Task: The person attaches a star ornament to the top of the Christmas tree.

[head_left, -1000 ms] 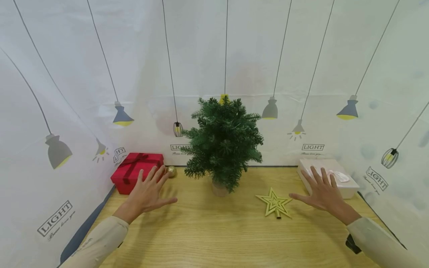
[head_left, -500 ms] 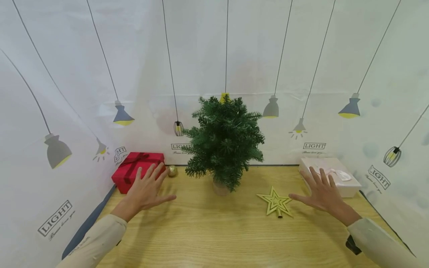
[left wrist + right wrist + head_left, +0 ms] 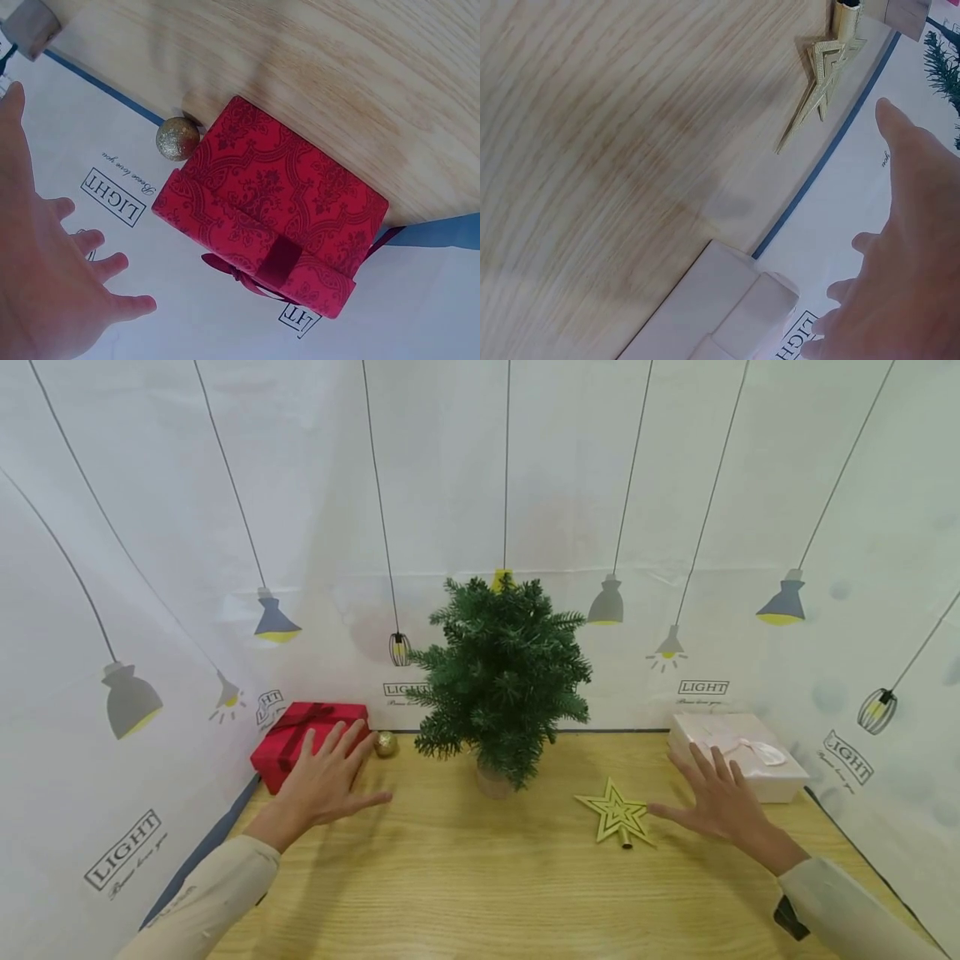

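Observation:
My left hand (image 3: pixel 322 781) hovers with fingers spread in front of the red gift box (image 3: pixel 307 739), which has a dark red ribbon. Beside that box lies a gold glitter ball (image 3: pixel 178 139). On the right, my right hand (image 3: pixel 720 797) is held up with its fingers spread, holding nothing. Behind it stands a pale pink gift box (image 3: pixel 738 752) with a bow. Just left of the right thumb a gold star tree topper (image 3: pixel 615 812) lies flat. Between the hands a small green artificial Christmas tree (image 3: pixel 510 677) stands upright on a round wooden base (image 3: pixel 493 781).
The wooden table (image 3: pixel 480 885) spreads out under both hands. White sheeting (image 3: pixel 450 468) printed with hanging lamps closes off the back and both sides. A blue strip (image 3: pixel 198 860) runs along the table's left edge.
Both hands have shifted slightly, the left a little toward the left and the right fingertips a little lower. The tree, star, ball and boxes stay where they were.

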Action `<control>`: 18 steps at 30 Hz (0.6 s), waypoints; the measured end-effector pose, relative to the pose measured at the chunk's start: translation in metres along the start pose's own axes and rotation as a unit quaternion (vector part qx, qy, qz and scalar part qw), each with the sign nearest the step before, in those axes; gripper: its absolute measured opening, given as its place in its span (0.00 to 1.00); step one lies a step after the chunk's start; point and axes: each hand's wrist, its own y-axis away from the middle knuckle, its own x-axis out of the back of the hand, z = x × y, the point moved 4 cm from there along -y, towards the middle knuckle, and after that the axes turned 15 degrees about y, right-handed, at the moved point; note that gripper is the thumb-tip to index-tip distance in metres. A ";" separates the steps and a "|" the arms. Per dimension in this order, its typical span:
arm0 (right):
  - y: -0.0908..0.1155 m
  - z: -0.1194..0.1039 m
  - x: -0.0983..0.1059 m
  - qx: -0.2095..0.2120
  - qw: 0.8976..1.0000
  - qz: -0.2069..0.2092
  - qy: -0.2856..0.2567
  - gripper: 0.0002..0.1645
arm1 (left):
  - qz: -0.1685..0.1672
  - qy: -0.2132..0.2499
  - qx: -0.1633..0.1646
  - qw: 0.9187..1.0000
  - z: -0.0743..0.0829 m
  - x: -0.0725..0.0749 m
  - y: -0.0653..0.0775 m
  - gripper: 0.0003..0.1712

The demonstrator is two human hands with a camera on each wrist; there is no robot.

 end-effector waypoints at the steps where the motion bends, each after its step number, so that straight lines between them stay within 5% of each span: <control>1: 0.000 -0.002 0.003 0.000 1.000 -0.006 0.000 0.63 | 0.000 0.001 0.000 1.000 0.000 0.001 0.000 0.58; 13: 0.004 -0.011 -0.005 0.023 0.999 0.004 -0.037 0.61 | -0.001 0.009 0.007 1.000 -0.001 0.021 -0.007 0.59; 18: 0.008 -0.014 -0.011 0.054 0.997 0.051 -0.035 0.58 | 0.015 0.014 -0.002 1.000 0.000 0.033 -0.013 0.59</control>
